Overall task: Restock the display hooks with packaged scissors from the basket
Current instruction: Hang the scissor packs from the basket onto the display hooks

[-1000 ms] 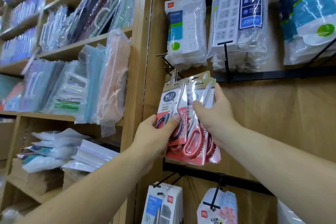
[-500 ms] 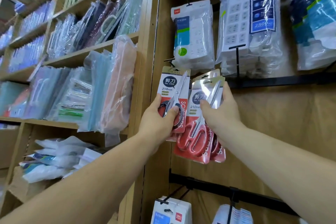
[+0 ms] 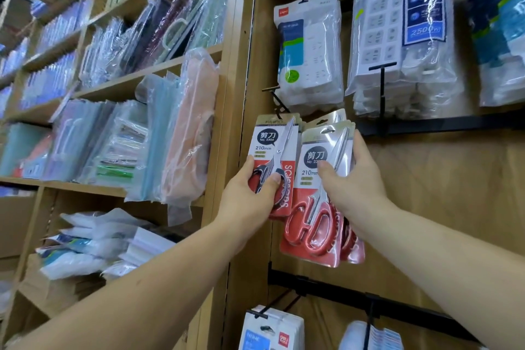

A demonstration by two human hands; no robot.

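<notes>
Nearly hung, left side's closer

Your left hand (image 3: 250, 202) pinches 1 black-handled carded scissors pack (image 3: 270, 145), upright, top edge right at the black wire hook (image 3: 277, 101). Your right hand (image 3: 355, 185) grips the stack of red-handled scissors packs (image 3: 309, 236) beside it, further from that hook.

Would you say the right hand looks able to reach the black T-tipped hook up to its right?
Probably yes. The hook juts out in front of the power strip packs, above and right of the right hand, with nothing between them. The hand grips a stack of scissors packs, though.
</notes>
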